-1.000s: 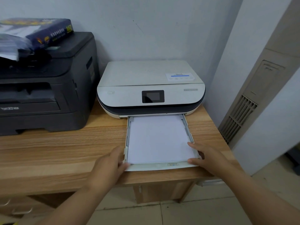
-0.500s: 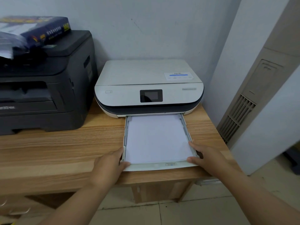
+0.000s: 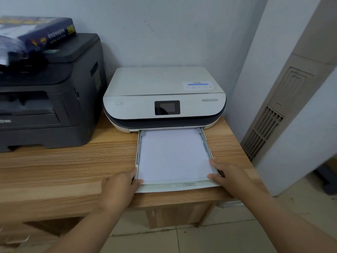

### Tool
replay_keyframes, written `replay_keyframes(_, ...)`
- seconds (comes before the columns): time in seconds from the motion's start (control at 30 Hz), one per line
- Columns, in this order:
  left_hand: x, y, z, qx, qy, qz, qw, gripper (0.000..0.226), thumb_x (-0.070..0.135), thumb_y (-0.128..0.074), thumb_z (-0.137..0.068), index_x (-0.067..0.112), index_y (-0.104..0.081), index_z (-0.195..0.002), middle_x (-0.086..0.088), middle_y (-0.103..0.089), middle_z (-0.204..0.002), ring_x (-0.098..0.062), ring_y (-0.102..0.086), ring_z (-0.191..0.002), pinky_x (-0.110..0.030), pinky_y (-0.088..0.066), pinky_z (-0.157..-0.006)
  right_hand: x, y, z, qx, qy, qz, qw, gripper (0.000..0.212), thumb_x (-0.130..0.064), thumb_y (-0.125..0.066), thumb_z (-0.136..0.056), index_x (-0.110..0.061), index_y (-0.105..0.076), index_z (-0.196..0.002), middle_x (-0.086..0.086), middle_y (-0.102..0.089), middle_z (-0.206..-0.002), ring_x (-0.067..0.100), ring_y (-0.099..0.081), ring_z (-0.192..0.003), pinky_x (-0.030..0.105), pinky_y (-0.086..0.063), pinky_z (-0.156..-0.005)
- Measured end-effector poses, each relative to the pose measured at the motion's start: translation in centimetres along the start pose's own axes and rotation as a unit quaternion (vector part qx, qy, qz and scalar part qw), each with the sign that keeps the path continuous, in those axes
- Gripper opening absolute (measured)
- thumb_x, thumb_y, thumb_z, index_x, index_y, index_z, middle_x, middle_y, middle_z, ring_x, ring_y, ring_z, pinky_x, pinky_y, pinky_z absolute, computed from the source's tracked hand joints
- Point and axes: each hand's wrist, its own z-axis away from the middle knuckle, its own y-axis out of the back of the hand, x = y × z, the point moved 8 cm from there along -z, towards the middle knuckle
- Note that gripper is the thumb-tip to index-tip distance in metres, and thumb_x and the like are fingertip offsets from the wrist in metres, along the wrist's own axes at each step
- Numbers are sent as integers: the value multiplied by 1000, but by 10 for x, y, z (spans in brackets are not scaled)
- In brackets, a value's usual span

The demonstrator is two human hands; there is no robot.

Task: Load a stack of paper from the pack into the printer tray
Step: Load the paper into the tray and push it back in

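A white printer (image 3: 164, 99) stands on a wooden desk with its paper tray (image 3: 175, 187) pulled out toward me. A flat stack of white paper (image 3: 173, 154) lies inside the tray. My left hand (image 3: 118, 189) grips the tray's front left corner, thumb on the rim. My right hand (image 3: 229, 176) holds the front right corner, fingers touching the paper's edge. A dark blue paper pack (image 3: 42, 31) rests on top of the black printer at the far left.
A large black printer (image 3: 47, 95) sits left of the white one on the wooden desk (image 3: 63, 167). A wall stands behind. A beige vented unit (image 3: 277, 114) is to the right, with tiled floor below.
The hands stay on the tray's front corners. The tray appears to have slid slightly toward the printer.
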Motion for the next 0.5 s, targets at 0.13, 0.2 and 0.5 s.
replay_keyframes(0.13, 1, 0, 0, -5, -4, -19, 1000, 41, 46, -43, -92, 29, -48, -129, 2, -68, -104, -19, -59, -104, -30, -40, -88, -2, 0, 2, -5, 0, 18, 1000, 65, -37, -58, -89, -19, -31, -146, -5, -27, -155, 10, -30, -140, 21, -23, -111)
replay_keyframes(0.2, 1, 0, -1, -13, -5, -21, 1000, 41, 46, -43, -92, 28, -49, -129, 2, -68, -103, -19, -59, -104, -30, -41, -88, -1, 0, 2, -8, -5, 10, 1000, 67, -36, -60, -88, -19, -31, -146, -5, -27, -155, 10, -29, -141, 20, -21, -112)
replay_keyframes(0.5, 1, 0, -2, -7, -10, -63, 998, 36, 44, -38, -95, 31, -48, -127, 2, -69, -100, -19, -60, -104, -31, -36, -89, 0, 0, -1, -1, -12, -5, 1000, 63, -34, -61, -88, -19, -35, -144, -4, -29, -154, 9, -29, -140, 19, -22, -111)
